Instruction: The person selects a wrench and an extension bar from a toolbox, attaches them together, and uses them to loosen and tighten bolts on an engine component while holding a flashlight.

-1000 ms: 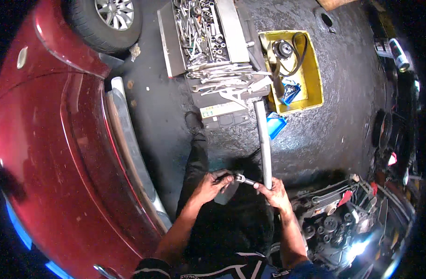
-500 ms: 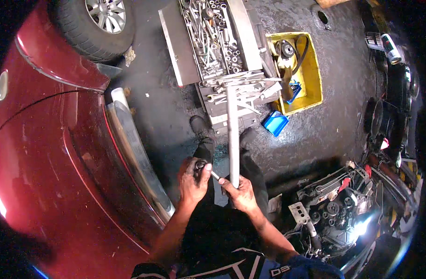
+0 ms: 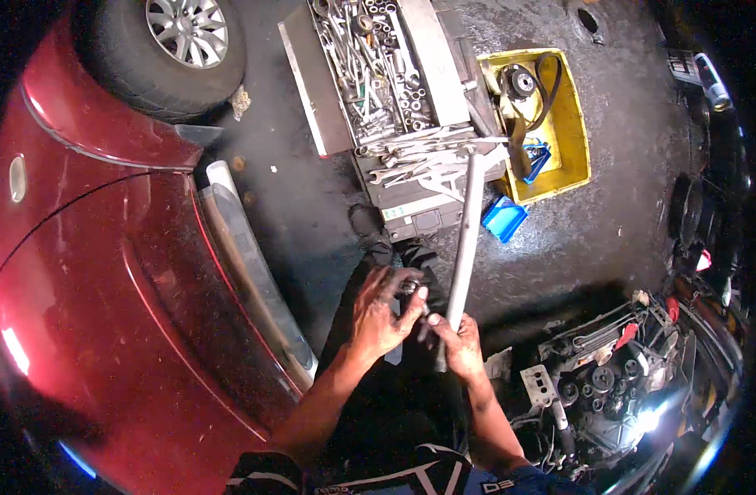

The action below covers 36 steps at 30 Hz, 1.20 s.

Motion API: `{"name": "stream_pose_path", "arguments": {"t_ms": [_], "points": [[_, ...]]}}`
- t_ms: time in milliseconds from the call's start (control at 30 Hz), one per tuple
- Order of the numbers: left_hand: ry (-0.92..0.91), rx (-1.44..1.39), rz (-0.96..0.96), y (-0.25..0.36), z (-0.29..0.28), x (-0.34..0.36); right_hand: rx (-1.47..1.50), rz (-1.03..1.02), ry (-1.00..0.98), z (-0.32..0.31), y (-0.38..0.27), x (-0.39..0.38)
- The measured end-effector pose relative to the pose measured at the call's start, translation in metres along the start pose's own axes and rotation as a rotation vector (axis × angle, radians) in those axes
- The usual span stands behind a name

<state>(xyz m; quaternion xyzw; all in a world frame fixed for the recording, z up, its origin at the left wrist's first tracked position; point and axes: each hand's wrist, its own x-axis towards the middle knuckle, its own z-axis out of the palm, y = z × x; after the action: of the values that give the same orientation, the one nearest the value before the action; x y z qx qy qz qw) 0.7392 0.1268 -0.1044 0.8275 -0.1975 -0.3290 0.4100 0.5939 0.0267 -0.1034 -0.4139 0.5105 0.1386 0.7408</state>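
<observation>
A long silver metal pipe [image 3: 468,227] slants up from my right hand [image 3: 460,345], whose fingers are closed around its lower part. The pipe's far end lies over the wrenches on the toolbox. Beside it, my left hand [image 3: 384,309] is closed on what looks like a ratchet wrench [image 3: 409,286]. Its round metal head shows between the fingers, while most of the handle is hidden or blurred between the two hands. Ahead stands an open metal toolbox [image 3: 316,95] with sockets [image 3: 411,107] and several loose wrenches [image 3: 411,161].
A red car [image 3: 89,289] with a side step [image 3: 254,264] and wheel [image 3: 188,33] fills the left. Right of the toolbox are a yellow crate [image 3: 582,136] holding a pulley and belt, and a blue tray [image 3: 504,219]. An engine [image 3: 600,379] sits at lower right.
The pipe has tilted, its far end swinging right and its lower end now showing below my right hand. Both hands have shifted right, and my left has come closer to the pipe.
</observation>
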Motion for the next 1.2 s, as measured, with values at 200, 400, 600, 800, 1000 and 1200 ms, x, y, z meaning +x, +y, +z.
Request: {"name": "stream_pose_path", "arguments": {"t_ms": [200, 400, 600, 800, 1000, 1200], "points": [[-0.211, -0.045, 0.135, 0.025, 0.035, 0.0, 0.052, -0.125, 0.027, -0.027, -0.039, 0.005], [-0.222, -0.13, 0.084, 0.029, 0.045, 0.036, -0.029, -0.091, 0.073, -0.06, -0.051, 0.017], [-0.057, 0.165, -0.13, -0.044, 0.014, 0.154, -0.189, -0.02, 0.273, -0.083, -0.033, 0.032], [0.153, 0.459, -0.091, -0.104, -0.024, 0.353, -0.173, 0.049, 0.4, -0.059, -0.029, 0.044], [0.316, 0.771, 0.288, -0.122, -0.031, 0.482, -0.09, 0.123, 0.46, -0.014, -0.025, 0.048], [0.085, 0.868, 0.314, -0.137, -0.057, 0.529, -0.016, 0.142, 0.451, 0.018, -0.029, 0.06]]}}
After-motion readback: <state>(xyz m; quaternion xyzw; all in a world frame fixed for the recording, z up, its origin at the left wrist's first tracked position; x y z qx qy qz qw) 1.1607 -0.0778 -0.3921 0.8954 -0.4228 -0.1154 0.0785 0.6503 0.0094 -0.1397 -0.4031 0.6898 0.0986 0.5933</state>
